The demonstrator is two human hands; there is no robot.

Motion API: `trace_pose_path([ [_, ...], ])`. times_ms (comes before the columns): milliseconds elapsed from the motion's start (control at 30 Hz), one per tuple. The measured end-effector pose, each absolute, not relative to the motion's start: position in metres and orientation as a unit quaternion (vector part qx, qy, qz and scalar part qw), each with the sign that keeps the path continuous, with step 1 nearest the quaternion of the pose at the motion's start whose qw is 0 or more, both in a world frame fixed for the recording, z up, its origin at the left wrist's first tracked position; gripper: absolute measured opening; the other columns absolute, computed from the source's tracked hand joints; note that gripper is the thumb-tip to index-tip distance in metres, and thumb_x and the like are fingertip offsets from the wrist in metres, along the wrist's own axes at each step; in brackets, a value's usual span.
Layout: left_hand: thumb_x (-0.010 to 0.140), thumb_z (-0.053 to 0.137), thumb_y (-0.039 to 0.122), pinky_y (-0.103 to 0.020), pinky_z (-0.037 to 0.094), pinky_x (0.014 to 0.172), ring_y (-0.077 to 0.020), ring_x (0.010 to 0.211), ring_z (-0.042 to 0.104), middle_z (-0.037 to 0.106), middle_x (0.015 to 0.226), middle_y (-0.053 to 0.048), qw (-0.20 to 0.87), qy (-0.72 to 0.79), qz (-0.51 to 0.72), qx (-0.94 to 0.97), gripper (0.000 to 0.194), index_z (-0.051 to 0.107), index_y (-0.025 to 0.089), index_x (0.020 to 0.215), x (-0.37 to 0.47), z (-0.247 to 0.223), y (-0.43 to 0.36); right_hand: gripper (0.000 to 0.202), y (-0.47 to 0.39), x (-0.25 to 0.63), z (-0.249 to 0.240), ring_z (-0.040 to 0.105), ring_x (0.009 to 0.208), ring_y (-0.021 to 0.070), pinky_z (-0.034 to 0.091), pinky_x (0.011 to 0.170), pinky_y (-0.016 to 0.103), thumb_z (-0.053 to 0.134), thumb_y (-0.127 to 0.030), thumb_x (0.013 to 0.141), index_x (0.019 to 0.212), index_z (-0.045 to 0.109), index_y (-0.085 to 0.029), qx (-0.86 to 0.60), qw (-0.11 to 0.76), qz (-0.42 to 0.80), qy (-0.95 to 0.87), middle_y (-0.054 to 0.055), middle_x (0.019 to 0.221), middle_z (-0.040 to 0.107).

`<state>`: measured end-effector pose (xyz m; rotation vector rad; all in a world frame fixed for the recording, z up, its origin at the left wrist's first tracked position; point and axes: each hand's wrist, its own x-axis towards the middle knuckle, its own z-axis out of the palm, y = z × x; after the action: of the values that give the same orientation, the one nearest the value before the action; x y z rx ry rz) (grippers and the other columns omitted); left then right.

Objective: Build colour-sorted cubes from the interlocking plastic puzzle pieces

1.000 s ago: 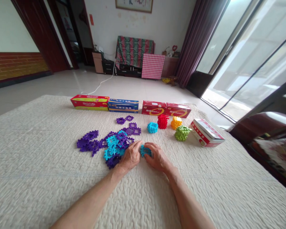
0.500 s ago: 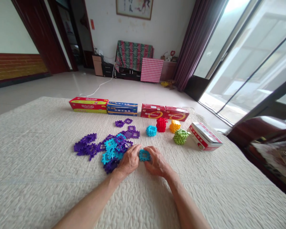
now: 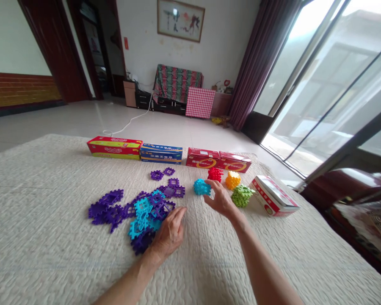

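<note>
My right hand (image 3: 221, 199) reaches to the light-blue stack of interlocking toy tiles (image 3: 201, 187). Its thumb and fingertips close around the stack's right end, on a blue tile there; the exact contact is partly hidden. My left hand (image 3: 172, 231) rests on the quilted cover with fingers stretched forward and nothing visible in them. Just left of it lies a loose heap of purple tiles (image 3: 116, 217) and light-blue tiles (image 3: 142, 207), partly covered by the hand. Beyond the right hand stand a red stack (image 3: 215, 174), a yellow stack (image 3: 233, 180) and a green stack (image 3: 242, 196).
A red-and-yellow box (image 3: 114, 148), a blue box (image 3: 161, 154) and two red boxes (image 3: 203, 158) line the far side of the cover (image 3: 51, 186). At right sits a white-and-red box (image 3: 274, 195). Two purple tiles (image 3: 156, 175) lie beyond the heap.
My right hand has moved forward with the blue tile from between both hands to the light-blue stack. My left hand has let go of the tile and stays near the heap. The view has tilted up.
</note>
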<state>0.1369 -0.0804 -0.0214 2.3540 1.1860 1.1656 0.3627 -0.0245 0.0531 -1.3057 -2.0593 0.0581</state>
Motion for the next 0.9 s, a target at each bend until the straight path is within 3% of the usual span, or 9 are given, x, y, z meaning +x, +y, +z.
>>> trace_pose_path([
  [200,0.073,0.038,-0.002,-0.04,0.048,0.102,-0.02,0.119,0.054,0.06,0.124,-0.012,0.127,0.411,0.396,0.811,0.057,0.052,0.014,0.126,0.137,-0.022,-0.081,0.045,0.011,0.369,0.051,0.061,0.086,0.0207,0.05,0.08,0.036,0.058,-0.021,0.074,0.119,0.054,-0.016,-0.537,0.319,0.017,-0.781,0.011,0.103,0.063],
  [300,0.074,0.038,-0.002,-0.04,0.048,0.102,-0.0203,0.12,0.054,0.06,0.125,-0.012,0.122,0.411,0.392,0.814,0.056,0.053,0.013,0.126,0.137,-0.023,-0.081,0.046,0.015,0.37,0.046,0.061,0.09,0.0221,0.05,0.082,0.038,0.058,-0.02,0.073,0.119,0.053,-0.016,-0.535,0.32,0.019,-0.781,0.013,0.108,0.061],
  [467,0.074,0.038,-0.002,-0.039,0.048,0.102,-0.0201,0.12,0.054,0.059,0.125,-0.011,0.125,0.403,0.404,0.811,0.056,0.053,0.016,0.126,0.136,-0.025,-0.081,0.042,0.001,0.366,0.044,0.055,0.11,0.0253,0.046,0.094,0.042,0.057,-0.021,0.076,0.118,0.053,-0.018,-0.515,0.398,-0.03,-0.759,0.014,0.121,0.056],
  [633,0.074,0.038,-0.002,-0.038,0.049,0.101,-0.0201,0.116,0.055,0.061,0.12,-0.012,0.119,0.39,0.392,0.825,0.052,0.055,0.013,0.121,0.136,-0.016,-0.083,0.027,-0.031,0.343,0.032,0.061,0.094,0.0199,0.05,0.084,0.035,0.047,-0.015,0.082,0.107,0.058,-0.02,-0.51,0.456,-0.033,-0.729,0.008,0.102,0.064],
  [900,0.079,0.038,0.001,-0.034,0.048,0.101,-0.0177,0.115,0.055,0.06,0.12,-0.01,0.08,0.376,0.409,0.828,0.046,0.057,0.016,0.118,0.128,0.007,-0.079,0.023,-0.059,0.305,-0.008,0.059,0.089,0.0188,0.048,0.08,0.031,0.044,-0.013,0.083,0.099,0.058,-0.018,-0.484,0.376,0.06,-0.788,0.008,0.098,0.062],
])
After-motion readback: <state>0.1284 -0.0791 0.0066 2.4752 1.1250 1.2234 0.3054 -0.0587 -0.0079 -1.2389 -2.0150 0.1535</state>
